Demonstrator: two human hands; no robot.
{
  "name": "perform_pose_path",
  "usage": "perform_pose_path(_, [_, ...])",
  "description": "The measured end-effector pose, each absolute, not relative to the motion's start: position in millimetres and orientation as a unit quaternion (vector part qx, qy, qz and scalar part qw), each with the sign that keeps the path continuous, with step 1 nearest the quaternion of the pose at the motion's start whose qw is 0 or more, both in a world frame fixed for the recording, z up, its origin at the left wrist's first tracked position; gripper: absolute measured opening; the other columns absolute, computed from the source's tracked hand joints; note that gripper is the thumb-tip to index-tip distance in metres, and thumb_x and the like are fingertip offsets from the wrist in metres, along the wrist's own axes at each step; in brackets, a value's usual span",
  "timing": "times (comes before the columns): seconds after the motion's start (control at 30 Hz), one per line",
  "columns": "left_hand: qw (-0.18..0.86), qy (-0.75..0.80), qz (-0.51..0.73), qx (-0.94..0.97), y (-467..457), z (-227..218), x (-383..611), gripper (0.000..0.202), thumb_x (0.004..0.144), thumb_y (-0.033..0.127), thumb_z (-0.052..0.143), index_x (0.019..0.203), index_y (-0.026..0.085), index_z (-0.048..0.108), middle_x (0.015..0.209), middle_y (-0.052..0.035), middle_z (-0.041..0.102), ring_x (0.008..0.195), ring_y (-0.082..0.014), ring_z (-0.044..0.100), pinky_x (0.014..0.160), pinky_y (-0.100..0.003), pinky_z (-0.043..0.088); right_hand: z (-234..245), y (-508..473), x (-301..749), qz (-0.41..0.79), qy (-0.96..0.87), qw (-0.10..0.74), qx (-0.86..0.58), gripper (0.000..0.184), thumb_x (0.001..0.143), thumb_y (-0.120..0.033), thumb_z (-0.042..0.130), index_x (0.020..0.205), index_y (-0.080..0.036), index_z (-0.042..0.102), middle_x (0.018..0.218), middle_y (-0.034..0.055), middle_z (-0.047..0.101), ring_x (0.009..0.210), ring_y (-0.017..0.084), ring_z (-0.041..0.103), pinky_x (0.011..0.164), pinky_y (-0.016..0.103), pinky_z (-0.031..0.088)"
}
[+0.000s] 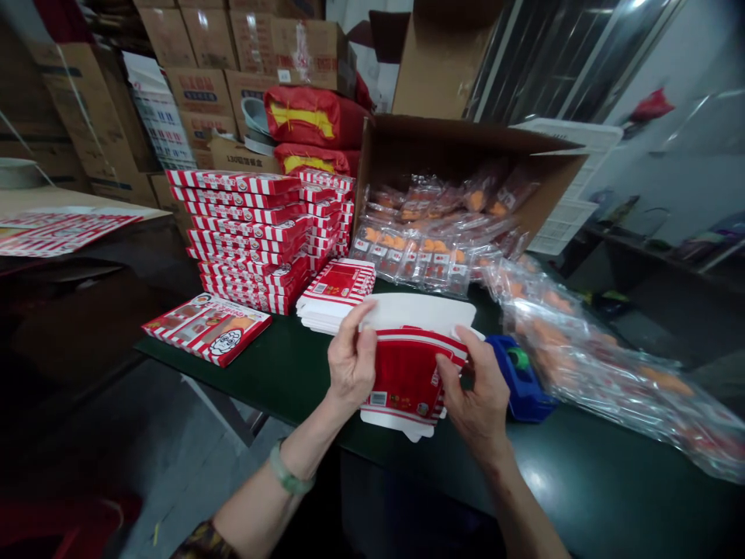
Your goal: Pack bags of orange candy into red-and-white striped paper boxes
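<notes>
left hand [351,365] pinches the top left edge of a red carton [407,373], right hand [477,388] grips its right side, both held low over the green tabletop [291,373]. there's a barcode on it, other print too small to read. blue tape dispenser [521,380] sits just to the right. further back are striped boxes [244,241] in a stack and a cardboard box [466,151] of orange snack packets [419,248].

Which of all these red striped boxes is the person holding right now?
The flat carton at the front edge of the table, pinched between the left hand and right hand. The rest sit stacked or lie untouched there.
</notes>
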State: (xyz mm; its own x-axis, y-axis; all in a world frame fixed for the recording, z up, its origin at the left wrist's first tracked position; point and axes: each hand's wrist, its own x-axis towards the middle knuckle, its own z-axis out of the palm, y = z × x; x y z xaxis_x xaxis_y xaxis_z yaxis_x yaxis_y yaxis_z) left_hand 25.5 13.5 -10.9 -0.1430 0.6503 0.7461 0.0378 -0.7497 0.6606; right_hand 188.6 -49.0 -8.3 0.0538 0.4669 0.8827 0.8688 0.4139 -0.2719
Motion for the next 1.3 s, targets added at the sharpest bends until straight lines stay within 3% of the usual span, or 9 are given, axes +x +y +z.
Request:
perform_pose_path(0.3, [0.237, 0.287, 0.742, 0.558, 9.3, -15.0, 29.2, 0.021, 0.092, 0.031, 0.042, 0.097, 0.02, 0.06, 0.088, -0.0026, 0.064, 0.08, -0.0131, 0.061, 0.077, -0.023, 0.046, 16.3, -62.1, 181.9, -0.164, -0.587, 0.59, -0.529, 0.013, 0.086, -0.017, 0.05, 0.087, -0.02, 0.062, 0.093, 0.006, 0.06, 0.086, 0.018, 0.059, 0.079, 0.034, 0.047])
perform_pose_path(0.4, [0.354, 0.264, 0.694, 0.569, 11.9, -7.9, 27.9, 0.013, 0.085, 0.029, 0.054, 0.083, 0.02, 0.062, 0.084, -0.0012, 0.065, 0.078, -0.0132, 0.06, 0.076, -0.023, 0.046, 20.6, -59.7, 181.7, 0.012, -0.519, 0.666, -0.536, 0.008, 0.084, -0.025, 0.053, 0.088, -0.02, 0.057, 0.084, 0.0035, 0.059, 0.076, 0.016, 0.059, 0.07, 0.03, 0.048])
perform_pose_path(0.5, [0.464, 0.244, 0.674, 0.521, 14.6, -0.1, 30.4, 0.006, 0.079, 0.025, 0.061, 0.078, 0.019, 0.059, 0.073, 0.002, 0.061, 0.064, -0.0096, 0.055, 0.063, -0.02, 0.044, 30.4, -56.3, 185.4, 0.217, -0.443, 0.717, -0.493, 0.032, 0.08, -0.025, 0.054, 0.111, -0.025, 0.047, 0.079, 0.0002, 0.058, 0.067, 0.014, 0.059, 0.064, 0.029, 0.05])
perform_pose_path(0.67, [0.572, 0.211, 0.621, 0.492, 18.6, 13.8, 34.1, 0.034, 0.076, 0.012, 0.052, 0.107, 0.026, 0.05, 0.074, 0.005, 0.062, 0.052, -0.0077, 0.052, 0.054, -0.019, 0.042, 45.9, -51.7, 201.7, 0.326, -0.488, 0.652, -0.48, 0.016, 0.074, -0.021, 0.059, 0.088, -0.021, 0.065, 0.079, 0.0012, 0.062, 0.072, 0.015, 0.059, 0.068, 0.029, 0.049])
perform_pose_path(0.77, [0.549, 0.188, 0.621, 0.526, 22.0, 17.8, 35.1, 0.021, 0.073, 0.008, 0.051, 0.087, 0.02, 0.061, 0.074, 0.0011, 0.065, 0.065, -0.0116, 0.06, 0.063, -0.023, 0.047, 44.9, -49.5, 210.9, 0.236, -0.536, 0.652, -0.482, 0.008, 0.074, -0.018, 0.061, 0.068, -0.021, 0.067, 0.082, 0.001, 0.061, 0.078, 0.014, 0.057, 0.07, 0.027, 0.046])
perform_pose_path(0.87, [0.479, 0.172, 0.691, 0.514, 22.7, 15.0, 39.1, 0.018, 0.071, 0.005, 0.051, 0.067, 0.017, 0.062, 0.076, -0.0012, 0.066, 0.075, -0.0158, 0.063, 0.074, -0.03, 0.05, 45.9, -52.9, 217.2, 0.156, -0.6, 0.601, -0.504, 0.014, 0.079, -0.02, 0.057, 0.071, -0.021, 0.069, 0.091, 0.003, 0.062, 0.085, 0.016, 0.059, 0.074, 0.029, 0.047])
perform_pose_path(1.07, [0.397, 0.189, 0.734, 0.517, 9.7, 4.7, 46.5, 0.018, 0.076, 0.006, 0.049, 0.07, 0.019, 0.06, 0.079, -0.0011, 0.066, 0.077, -0.0174, 0.065, 0.077, -0.036, 0.052, 72.4, -72.3, 230.7, 0.152, -0.719, 0.429, -0.525, 0.027, 0.085, -0.038, 0.048, 0.09, -0.026, 0.071, 0.112, 0.0051, 0.066, 0.106, 0.026, 0.06, 0.091, 0.043, 0.045])
perform_pose_path(1.2, [0.342, 0.164, 0.735, 0.562, 0.1, 1.6, 47.3, 0.02, 0.078, 0.006, 0.048, 0.073, 0.019, 0.061, 0.084, -0.0021, 0.067, 0.077, -0.0176, 0.066, 0.074, -0.037, 0.053, 92.0, -63.2, 227.1, 0.158, -0.721, 0.357, -0.572, 0.024, 0.075, -0.045, 0.063, 0.068, -0.021, 0.064, 0.089, 0.0049, 0.07, 0.075, 0.02, 0.064, 0.068, 0.033, 0.052])
perform_pose_path(1.3, [0.322, 0.149, 0.74, 0.571, -1.8, -0.3, 47.3, 0.021, 0.078, 0.005, 0.047, 0.075, 0.02, 0.062, 0.084, -0.0017, 0.067, 0.077, -0.0175, 0.066, 0.073, -0.037, 0.053, 108.1, -47.1, 219.0, 0.261, -0.732, 0.3, -0.554, 0.023, 0.061, -0.034, 0.075, 0.077, -0.021, 0.064, 0.077, 0.0003, 0.069, 0.066, 0.015, 0.062, 0.056, 0.024, 0.05])
